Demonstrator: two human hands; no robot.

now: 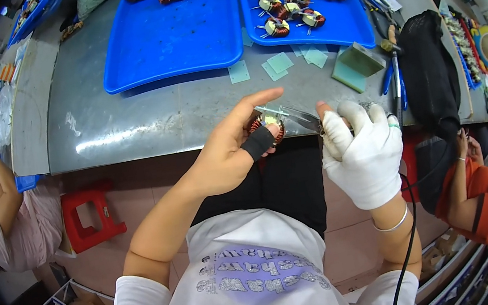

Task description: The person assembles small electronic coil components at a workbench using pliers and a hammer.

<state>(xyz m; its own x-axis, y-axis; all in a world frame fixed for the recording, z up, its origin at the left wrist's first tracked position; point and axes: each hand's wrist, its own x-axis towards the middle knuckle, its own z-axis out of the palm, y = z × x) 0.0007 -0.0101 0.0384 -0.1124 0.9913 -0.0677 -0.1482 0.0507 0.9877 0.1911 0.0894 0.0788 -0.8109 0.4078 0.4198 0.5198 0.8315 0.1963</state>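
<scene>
My left hand [225, 149], with a black wrap on its thumb, grips a copper-wound toroidal coil [278, 132] over the table's front edge. A small pale green board [272, 111] lies against the coil's top. My right hand [360, 155], in a white glove with some fingertips bare, is closed round a slim metal tool with narrow jaws [303, 118]. The tool's tip points left and reaches the board and the coil; whether it pinches a wire there is too small to tell. The left index finger stretches out above the board.
A blue tray [174, 56] at the back left holds board-topped coils; a second blue tray [339, 30] holds bare-topped ones. Loose green boards [239, 72] and a green angled block [357, 68] lie nearer. Pliers [397, 78] and a black bag [429, 70] sit right. People work at both sides.
</scene>
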